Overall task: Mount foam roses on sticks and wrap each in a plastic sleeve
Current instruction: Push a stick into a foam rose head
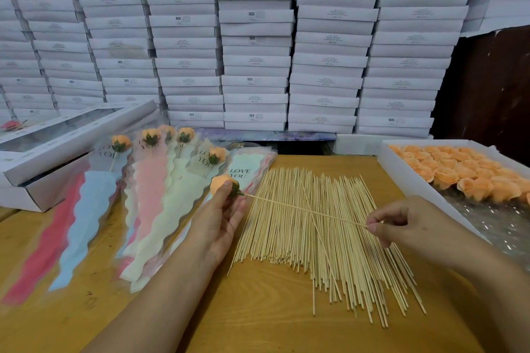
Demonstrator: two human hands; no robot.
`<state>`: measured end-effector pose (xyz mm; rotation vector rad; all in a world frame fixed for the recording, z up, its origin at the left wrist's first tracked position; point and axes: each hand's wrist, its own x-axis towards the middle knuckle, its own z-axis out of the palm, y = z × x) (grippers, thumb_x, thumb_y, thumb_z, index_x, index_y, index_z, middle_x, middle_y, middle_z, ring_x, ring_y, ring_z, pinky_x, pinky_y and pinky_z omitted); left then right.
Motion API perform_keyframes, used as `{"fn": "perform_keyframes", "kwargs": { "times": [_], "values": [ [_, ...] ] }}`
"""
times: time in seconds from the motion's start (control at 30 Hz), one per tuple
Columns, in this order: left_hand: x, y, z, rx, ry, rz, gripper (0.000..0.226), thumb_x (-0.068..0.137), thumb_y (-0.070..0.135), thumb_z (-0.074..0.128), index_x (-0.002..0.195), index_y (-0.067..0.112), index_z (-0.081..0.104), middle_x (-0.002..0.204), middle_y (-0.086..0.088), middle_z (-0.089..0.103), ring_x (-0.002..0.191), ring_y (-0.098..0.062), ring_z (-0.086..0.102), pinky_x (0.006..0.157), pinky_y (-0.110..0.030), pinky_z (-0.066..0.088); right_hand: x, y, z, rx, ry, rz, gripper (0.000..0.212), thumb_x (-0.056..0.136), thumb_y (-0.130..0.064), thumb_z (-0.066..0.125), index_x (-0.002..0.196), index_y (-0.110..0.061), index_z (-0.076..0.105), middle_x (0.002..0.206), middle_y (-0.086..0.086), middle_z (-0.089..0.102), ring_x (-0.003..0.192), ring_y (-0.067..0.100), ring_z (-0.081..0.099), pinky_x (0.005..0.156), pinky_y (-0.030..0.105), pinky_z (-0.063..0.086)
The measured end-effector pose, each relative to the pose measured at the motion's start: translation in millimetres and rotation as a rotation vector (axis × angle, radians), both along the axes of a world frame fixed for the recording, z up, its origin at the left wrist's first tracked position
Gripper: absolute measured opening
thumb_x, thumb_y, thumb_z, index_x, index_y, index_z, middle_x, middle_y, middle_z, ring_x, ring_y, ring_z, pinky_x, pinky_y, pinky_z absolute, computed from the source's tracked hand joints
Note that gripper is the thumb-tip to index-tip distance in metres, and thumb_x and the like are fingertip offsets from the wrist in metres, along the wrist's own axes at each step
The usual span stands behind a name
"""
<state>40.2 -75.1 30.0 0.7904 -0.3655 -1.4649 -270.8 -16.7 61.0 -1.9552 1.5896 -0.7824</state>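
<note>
Stacked white boxes [255, 46] behind wooden table [258, 309]. Left hand [220, 218] grips orange foam rose [222, 184], green calyx facing right. Right hand [401, 223] pinches far end of thin bamboo stick [304, 208]; tip meets rose base. Stick axis runs left-right, slightly downhill toward right hand, above loose stick pile [324, 238]. Pastel scalloped plastic sleeves [160, 209] just left of rose, nearer left hand. Tray of soft matte roses [464, 172] right.

The tray [401, 178] of roses [459, 172] runs off the right edge. Box [255, 66] label print is too small to read
</note>
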Motion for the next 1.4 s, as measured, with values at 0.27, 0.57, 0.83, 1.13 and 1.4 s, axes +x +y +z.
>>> {"fn": "perform_keyframes", "kwargs": {
  "times": [0.27,0.57,0.83,1.13,1.4],
  "values": [
    [-0.1,1.1,0.6,-0.006,0.012,0.019,0.02,0.091,0.01,0.069,0.105,-0.003,0.063,0.091,-0.017,0.071,0.064,-0.018,0.074,0.059,-0.029,0.063,0.7,0.3,0.6,0.017,0.002,0.01,0.013,0.092,-0.027,0.069,0.083,-0.036,0.075,0.068,-0.005,0.074,0.066,0.004,0.066,0.066,0.017,0.039],
    [-1.0,3.3,2.5,0.004,0.039,0.017,0.018,0.093,0.01,0.068,0.103,-0.002,0.061,0.089,-0.018,0.07,0.063,-0.018,0.073,0.057,-0.028,0.062,-0.9,-0.8,-1.2,0.009,-0.002,0.036,0.013,0.091,-0.026,0.07,0.082,-0.033,0.076,0.067,-0.004,0.074,0.062,0.003,0.065,0.066,0.009,0.035],
    [-0.9,2.5,2.9,0.001,0.056,0.016,0.019,0.092,0.01,0.068,0.104,-0.002,0.062,0.086,-0.019,0.071,0.063,-0.019,0.074,0.053,-0.028,0.061,-1.6,-1.4,-1.4,-0.011,0.017,0.022,0.016,0.091,-0.025,0.07,0.083,-0.038,0.074,0.068,-0.009,0.074,0.063,0.001,0.066,0.065,0.012,0.036],
    [-2.2,3.3,2.0,-0.009,0.055,0.004,0.012,0.092,0.008,0.067,0.097,-0.003,0.065,0.079,-0.017,0.074,0.064,-0.019,0.074,0.053,-0.027,0.061,0.8,-3.8,-4.8,-0.011,0.014,0.018,0.014,0.091,-0.027,0.07,0.083,-0.037,0.074,0.069,-0.009,0.074,0.065,0.004,0.068,0.07,0.017,0.04],
    [-1.9,3.9,1.8,-0.013,0.067,0.006,0.016,0.091,0.009,0.068,0.1,-0.003,0.064,0.08,-0.017,0.074,0.064,-0.019,0.074,0.054,-0.028,0.062,-1.1,-3.2,-3.6,0.001,-0.011,0.003,0.013,0.092,-0.027,0.069,0.085,-0.036,0.075,0.069,-0.006,0.074,0.069,0.004,0.068,0.076,0.019,0.04]
  ]
}}
